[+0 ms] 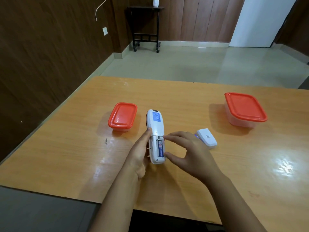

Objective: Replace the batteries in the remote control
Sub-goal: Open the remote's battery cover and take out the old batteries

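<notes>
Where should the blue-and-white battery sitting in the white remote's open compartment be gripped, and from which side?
Probably pinch the blue-and-white cylindrical battery at its two ends, from above and the right. It lies lengthwise in the white plastic remote control, only its top exposed, and the left hand grips the remote's left edge. The right hand hovers there, thumb and forefinger spread.

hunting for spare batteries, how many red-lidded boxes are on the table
2: a smaller box just left of the remote, a larger box far right. None seems hidden.
</notes>
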{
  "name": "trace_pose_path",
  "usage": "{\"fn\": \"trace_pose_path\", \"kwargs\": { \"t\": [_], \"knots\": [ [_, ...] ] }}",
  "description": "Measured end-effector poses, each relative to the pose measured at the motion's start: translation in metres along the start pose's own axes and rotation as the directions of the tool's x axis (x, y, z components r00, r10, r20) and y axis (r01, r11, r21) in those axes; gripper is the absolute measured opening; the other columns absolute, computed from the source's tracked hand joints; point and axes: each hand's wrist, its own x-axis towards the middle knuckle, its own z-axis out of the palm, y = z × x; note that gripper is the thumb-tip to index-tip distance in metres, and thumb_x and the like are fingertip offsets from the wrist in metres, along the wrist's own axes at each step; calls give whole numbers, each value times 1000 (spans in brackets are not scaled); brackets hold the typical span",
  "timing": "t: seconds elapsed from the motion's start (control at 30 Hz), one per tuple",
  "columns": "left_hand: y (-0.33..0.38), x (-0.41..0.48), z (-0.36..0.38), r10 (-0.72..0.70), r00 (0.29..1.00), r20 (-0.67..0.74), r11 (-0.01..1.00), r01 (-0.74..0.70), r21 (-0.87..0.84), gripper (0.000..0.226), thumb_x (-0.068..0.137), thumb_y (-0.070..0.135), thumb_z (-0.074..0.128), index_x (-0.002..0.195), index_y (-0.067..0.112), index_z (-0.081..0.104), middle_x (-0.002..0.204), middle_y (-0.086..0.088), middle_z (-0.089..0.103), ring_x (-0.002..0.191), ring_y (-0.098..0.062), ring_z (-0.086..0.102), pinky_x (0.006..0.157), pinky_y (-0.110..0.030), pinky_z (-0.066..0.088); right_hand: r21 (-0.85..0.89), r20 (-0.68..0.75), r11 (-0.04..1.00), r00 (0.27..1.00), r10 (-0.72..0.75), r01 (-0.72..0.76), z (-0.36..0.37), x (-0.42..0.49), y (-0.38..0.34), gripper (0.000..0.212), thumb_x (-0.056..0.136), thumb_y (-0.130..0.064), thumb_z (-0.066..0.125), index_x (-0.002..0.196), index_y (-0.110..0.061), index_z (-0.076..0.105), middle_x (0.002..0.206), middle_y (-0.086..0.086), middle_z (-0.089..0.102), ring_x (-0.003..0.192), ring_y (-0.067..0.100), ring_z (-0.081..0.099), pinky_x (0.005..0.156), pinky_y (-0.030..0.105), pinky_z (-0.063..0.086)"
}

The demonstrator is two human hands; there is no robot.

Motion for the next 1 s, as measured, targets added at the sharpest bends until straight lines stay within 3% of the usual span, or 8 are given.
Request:
{"fn": "trace_pose_path", "kwargs": {
  "t": [0.07,0.13,0.33,0.5,0.63,0.8,0.9,1.0],
  "knots": [
    [-1,-2,0,26,1000,4,997,-26,70,40,93,49,45,125,30,60,95,0,71,88,-18,66,74,-36,53,-129,-24,991,999,-34,31,3,-2,-3,47,76,-45,60,117,-24,67,110,-7,68,100,13,63,78,35,53],
    [-1,-3,0,46,999,3,992,-46,118,39,94,47,46,126,30,60,98,2,71,92,-17,66,75,-35,54,-214,-20,975,998,-67,61,3,-1,-6,49,74,-48,58,115,-23,68,106,-6,69,95,17,64,69,38,54],
    [-1,-6,1,58,998,12,981,-59,186,35,93,42,49,122,26,61,94,4,73,80,-9,69,61,-24,54,-278,21,954,994,-108,110,0,-1,-8,46,70,-53,63,104,-24,72,93,-8,70,82,17,65,62,33,51],
    [-5,-7,7,83,996,-19,980,-79,180,26,94,39,50,106,23,66,82,1,73,66,-9,70,48,-18,50,-290,-19,953,995,-95,86,2,0,-16,46,68,-59,58,95,-25,75,83,-9,70,72,15,65,58,32,50],
    [-5,-8,11,68,997,-41,984,-60,166,40,96,43,45,125,20,60,111,-7,71,96,-21,68,70,-28,54,-320,-15,946,998,-64,56,6,1,-23,47,66,-58,59,95,-25,74,83,-9,70,71,16,66,55,29,47],
    [1,-12,10,52,997,-51,992,-45,121,37,95,46,44,123,27,60,101,-3,70,80,-13,65,45,-17,45,-314,-34,949,998,-49,36,4,2,-28,45,69,-55,59,100,-26,74,89,-11,70,70,13,66,55,25,42],
    [1,-13,10,48,998,-48,991,-41,129,38,94,47,44,123,27,60,101,-3,70,80,-13,66,47,-18,46,-309,-32,951,999,-37,26,3,3,-29,44,68,-56,59,97,-26,75,86,-11,69,66,13,65,54,24,41],
    [-1,-13,11,46,998,-50,990,-39,136,39,95,47,44,123,25,60,105,-4,71,87,-17,67,60,-24,49,-328,-22,945,1000,-6,-1,5,2,-31,39,64,-53,66,91,-27,75,80,-10,68,61,14,63,52,24,39]
  ]
}}
